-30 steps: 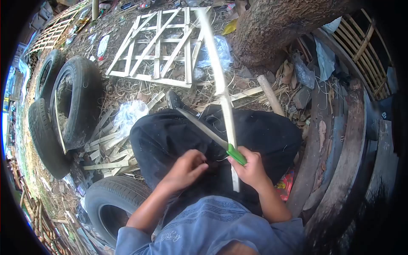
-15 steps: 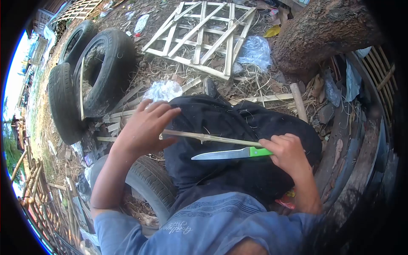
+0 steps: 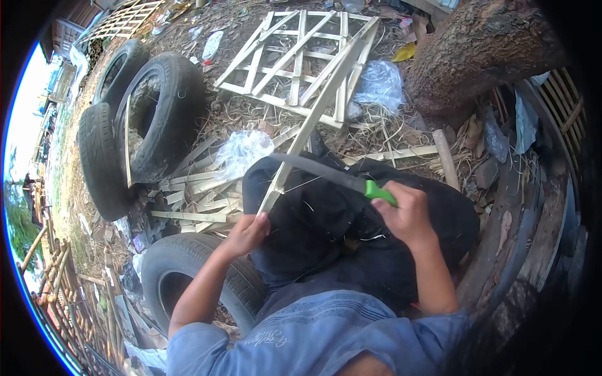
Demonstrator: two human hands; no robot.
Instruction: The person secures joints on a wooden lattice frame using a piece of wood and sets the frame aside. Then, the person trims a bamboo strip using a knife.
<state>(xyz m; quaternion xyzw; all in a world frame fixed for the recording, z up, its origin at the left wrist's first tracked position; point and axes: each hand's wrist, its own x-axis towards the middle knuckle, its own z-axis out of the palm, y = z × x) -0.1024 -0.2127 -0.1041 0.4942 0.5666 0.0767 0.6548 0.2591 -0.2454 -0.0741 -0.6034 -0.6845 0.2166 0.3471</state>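
Note:
My left hand (image 3: 246,234) is closed around the lower end of a bamboo strip (image 3: 308,128), which slants up and away over my crossed legs. In my right hand (image 3: 409,212) is a knife (image 3: 332,173), gripped by its green handle. Its blade points left, and the part near the tip crosses the strip just above my left hand. Whether the edge touches the strip I cannot tell. The strip's far end overlaps a bamboo lattice panel (image 3: 269,99) on the ground ahead.
Several old tires (image 3: 182,94) stand to the left, and another tire (image 3: 235,276) lies by my left knee. Split bamboo pieces (image 3: 204,216) are scattered beside plastic bags (image 3: 241,150). A thick tree trunk (image 3: 464,56) rises at the right, near a short stick (image 3: 445,160).
My left hand has gone from open to closed on the bamboo strip. The strip has swung from lying across my lap to pointing away. My right hand has raised the knife to it.

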